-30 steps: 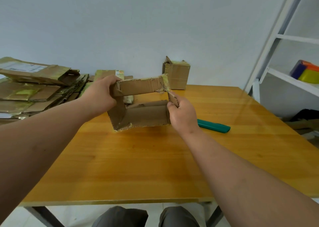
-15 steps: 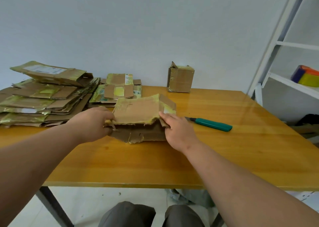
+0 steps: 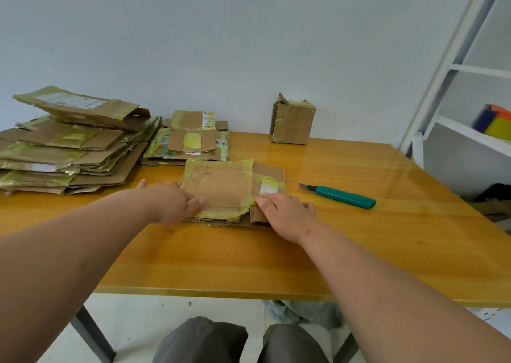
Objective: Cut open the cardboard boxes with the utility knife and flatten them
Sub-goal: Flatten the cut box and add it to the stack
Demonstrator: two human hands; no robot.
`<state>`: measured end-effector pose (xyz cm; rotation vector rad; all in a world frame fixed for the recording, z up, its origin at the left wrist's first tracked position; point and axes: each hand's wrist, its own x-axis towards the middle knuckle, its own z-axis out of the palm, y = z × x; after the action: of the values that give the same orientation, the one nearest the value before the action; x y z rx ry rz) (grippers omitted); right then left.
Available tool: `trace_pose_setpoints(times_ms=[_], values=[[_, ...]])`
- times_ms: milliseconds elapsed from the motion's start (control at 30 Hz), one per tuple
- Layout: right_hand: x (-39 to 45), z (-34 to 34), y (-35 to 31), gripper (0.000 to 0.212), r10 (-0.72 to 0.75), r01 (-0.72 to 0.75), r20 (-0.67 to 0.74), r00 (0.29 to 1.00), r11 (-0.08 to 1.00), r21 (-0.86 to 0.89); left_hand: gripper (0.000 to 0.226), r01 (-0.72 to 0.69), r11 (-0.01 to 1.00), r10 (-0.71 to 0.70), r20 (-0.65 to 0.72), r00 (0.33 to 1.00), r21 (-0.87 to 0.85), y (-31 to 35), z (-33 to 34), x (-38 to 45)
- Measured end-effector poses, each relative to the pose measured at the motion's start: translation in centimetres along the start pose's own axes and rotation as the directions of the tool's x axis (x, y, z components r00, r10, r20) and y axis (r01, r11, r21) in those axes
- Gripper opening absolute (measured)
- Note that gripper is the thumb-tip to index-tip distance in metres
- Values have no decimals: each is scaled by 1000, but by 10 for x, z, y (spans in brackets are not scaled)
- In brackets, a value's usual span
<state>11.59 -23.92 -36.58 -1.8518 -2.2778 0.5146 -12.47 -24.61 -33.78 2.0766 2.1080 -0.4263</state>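
On a wooden table (image 3: 359,252), beside a large stack of flattened cardboard (image 3: 69,147), a collapsed taped box (image 3: 224,188) lies flat as the left hand (image 3: 171,202) and right hand (image 3: 287,213) press it with straight fingers; a green utility knife (image 3: 343,196) rests just right.

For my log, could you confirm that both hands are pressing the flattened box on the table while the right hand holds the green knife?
Not quite. In the head view the green knife lies on the table, untouched, beside the right hand. Both that hand and the left hand do press the flattened box.
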Motion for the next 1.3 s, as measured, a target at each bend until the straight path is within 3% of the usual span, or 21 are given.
trace_pose_setpoints(times_ms=[133, 233, 300, 400, 533, 867, 1067, 1167, 1300], values=[[11, -2, -7, 36, -42, 30, -79, 996, 989, -145, 58, -60, 997, 64, -110, 992, 39, 15, -1, 14], [11, 11, -6, 32, -67, 46, -126, 990, 986, -161, 64, -99, 987, 77, -172, 982, -125, 26, 10, 20], [14, 12, -5, 39, -42, 32, -124, 991, 996, -83, 75, -95, 973, 63, -150, 987, -212, 31, 21, 21], [25, 3, -6, 53, 14, -13, -104, 994, 1000, 12, 93, -78, 989, 63, -117, 991, -127, 35, 28, 25], [25, 15, -7, 80, -12, 15, 13, 1000, 977, -214, 101, -58, 998, 57, -22, 998, -37, 36, 24, 29], [35, 12, -1, 77, -29, 75, 219, 975, 976, -206, 109, -83, 997, 83, 141, 987, -6, 30, 6, 31], [39, -2, -8, 71, -10, 74, 272, 962, 972, -224, 87, -91, 995, 96, 125, 988, -44, 27, -7, 35], [41, -8, -12, 68, -37, 85, 186, 982, 963, -256, 69, -95, 995, 95, 39, 995, -17, 29, -15, 42], [36, 8, -17, 64, -77, 88, 50, 996, 961, -263, 67, -61, 989, 75, -106, 992, 133, 40, -9, 46]])
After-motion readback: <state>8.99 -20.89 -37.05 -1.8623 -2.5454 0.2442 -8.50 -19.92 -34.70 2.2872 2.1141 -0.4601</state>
